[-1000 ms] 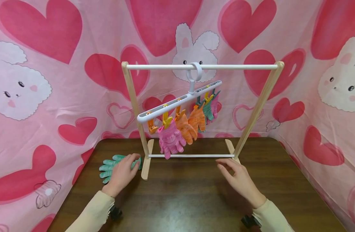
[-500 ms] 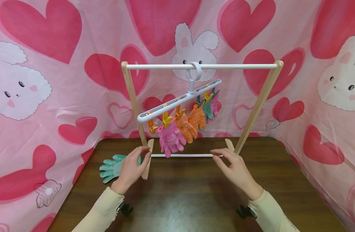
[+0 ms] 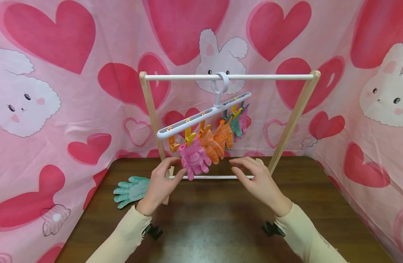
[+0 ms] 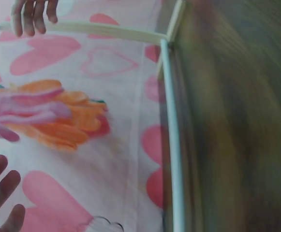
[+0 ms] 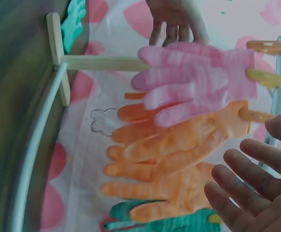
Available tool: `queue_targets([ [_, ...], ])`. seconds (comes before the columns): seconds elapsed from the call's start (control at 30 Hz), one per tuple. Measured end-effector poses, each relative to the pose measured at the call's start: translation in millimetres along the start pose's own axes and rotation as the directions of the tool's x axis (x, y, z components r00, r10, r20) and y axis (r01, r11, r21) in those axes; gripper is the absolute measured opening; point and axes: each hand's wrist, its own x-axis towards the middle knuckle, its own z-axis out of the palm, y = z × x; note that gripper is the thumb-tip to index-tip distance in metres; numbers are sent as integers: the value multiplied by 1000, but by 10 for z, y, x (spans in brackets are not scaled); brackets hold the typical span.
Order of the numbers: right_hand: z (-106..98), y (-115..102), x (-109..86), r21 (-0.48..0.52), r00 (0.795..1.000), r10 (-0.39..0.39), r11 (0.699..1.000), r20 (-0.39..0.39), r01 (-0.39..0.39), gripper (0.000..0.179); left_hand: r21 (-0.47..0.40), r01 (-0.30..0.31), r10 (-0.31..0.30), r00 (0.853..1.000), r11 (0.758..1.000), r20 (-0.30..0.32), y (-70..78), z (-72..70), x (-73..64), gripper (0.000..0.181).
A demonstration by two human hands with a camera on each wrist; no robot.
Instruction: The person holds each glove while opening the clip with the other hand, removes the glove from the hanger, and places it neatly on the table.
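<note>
My left hand point(image 3: 162, 185) hovers just left of a pink knit glove point(image 3: 195, 160), fingers spread and holding nothing. My right hand point(image 3: 259, 179) hangs in the air to the right of the gloves, its fingers relaxed and apart. The pink glove dangles from a yellow clip point(image 3: 189, 137) on a pale grey hanger point(image 3: 191, 122). Behind it hang two orange gloves point(image 5: 179, 193), then a green glove point(image 3: 236, 126) and another pink glove point(image 3: 243, 119). An orange clip point(image 3: 173, 144) at the hanger's near end holds no glove. On the table at left lies a green glove point(image 3: 131, 190), partly hidden by my left hand.
The hanger hooks over the white top bar point(image 3: 175, 77) of a wooden stand point(image 3: 292, 122), turned at an angle to it. A lower white bar point(image 3: 218, 177) joins the stand's feet on the brown table point(image 3: 208, 226). Pink heart-printed cloth point(image 3: 122, 36) surrounds the table.
Both hands have moved inward and upward toward the hanging gloves, the left one coming away from over the green glove on the table. The hanger and gloves stay put.
</note>
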Motion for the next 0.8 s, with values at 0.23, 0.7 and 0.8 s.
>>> queue_targets([
  [0.23,13,-186,283,44,997,-69,997,26,68,28,-72,-41,38,999,997,-33,103,94,132,44],
  [0.7,172,-514,761,144,994,-90,986,61,81,36,-170,0,-14,997,986,-82,188,161,207,43],
  [0.8,222,-544,836,172,993,-110,980,47,101,38,-176,-26,11,996,984,-87,202,168,199,40],
])
